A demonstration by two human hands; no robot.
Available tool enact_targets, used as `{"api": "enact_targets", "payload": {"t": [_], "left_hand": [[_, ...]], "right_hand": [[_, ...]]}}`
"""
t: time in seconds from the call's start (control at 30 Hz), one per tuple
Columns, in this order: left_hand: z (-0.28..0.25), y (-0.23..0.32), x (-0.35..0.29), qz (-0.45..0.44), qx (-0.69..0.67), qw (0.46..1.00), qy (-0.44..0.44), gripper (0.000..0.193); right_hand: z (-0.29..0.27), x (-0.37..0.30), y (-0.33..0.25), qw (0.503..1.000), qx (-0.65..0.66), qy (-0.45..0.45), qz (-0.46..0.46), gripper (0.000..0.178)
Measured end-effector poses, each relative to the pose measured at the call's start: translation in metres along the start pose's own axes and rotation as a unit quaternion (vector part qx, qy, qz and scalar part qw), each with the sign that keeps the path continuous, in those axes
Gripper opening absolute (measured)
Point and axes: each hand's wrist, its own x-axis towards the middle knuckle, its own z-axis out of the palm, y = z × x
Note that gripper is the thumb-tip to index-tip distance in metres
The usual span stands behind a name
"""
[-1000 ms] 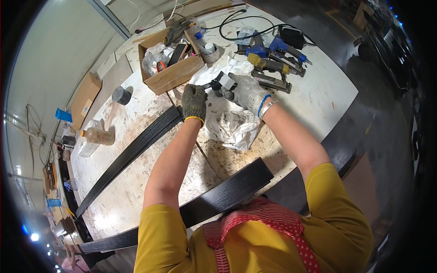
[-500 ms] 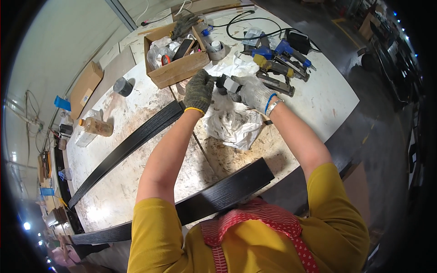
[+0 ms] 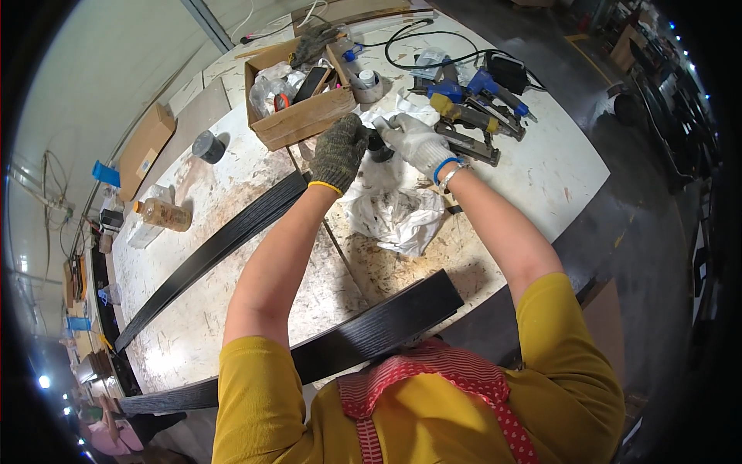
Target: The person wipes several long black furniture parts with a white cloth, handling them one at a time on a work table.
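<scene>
Crowding the right hand [image 3: 421, 147] (white-gloved) are nail guns [image 3: 466, 115]

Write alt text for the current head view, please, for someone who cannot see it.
A dark-gloved left hand and a pale-gloved right hand meet at a small black object over a stained white worktable. One long black strip crosses the foreground, another lies to the left; beyond are an open brown box and, to its right, blue and yellow tools.
</scene>
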Motion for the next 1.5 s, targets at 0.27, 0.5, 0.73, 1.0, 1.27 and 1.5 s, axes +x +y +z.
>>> {"api": "enact_targets", "payload": {"t": [0.27, 0.5, 0.73, 1.0, 1.27, 1.5], "left_hand": [[0.001, 0.001, 0.004, -0.102, -0.005, 0.995, -0.006, 0.017], [0.008, -0.012, 0.004, -0.115, -0.003, 0.993, -0.023, 0.015], [0.008, 0.008, 0.008, -0.005, 0.005, 1.000, -0.030, 0.018], [0.014, -0.001, 0.010, -0.033, 0.026, 0.998, -0.042, 0.015], [0.039, -0.053, 0.027, -0.041, 0.061, 0.995, -0.064, 0.053], [-0.103, -0.043, 0.005, 0.193, 0.118, 0.971, -0.080, 0.017]], "right_hand": [[-0.028, -0.050, -0.016, 0.973, 0.193, -0.120, -0.028, 0.028], [-0.029, -0.046, 0.036, 0.957, -0.157, 0.049, -0.238, 0.040], [-0.018, -0.009, 0.026, 0.987, 0.033, 0.042, -0.151, 0.035], [-0.030, -0.042, 0.004, 0.886, -0.256, 0.038, -0.385, 0.037], [-0.073, -0.135, 0.080, 0.941, -0.043, 0.093, -0.321, 0.037], [-0.093, -0.289, 0.015, 0.910, 0.385, 0.127, 0.090, 0.037]]}}
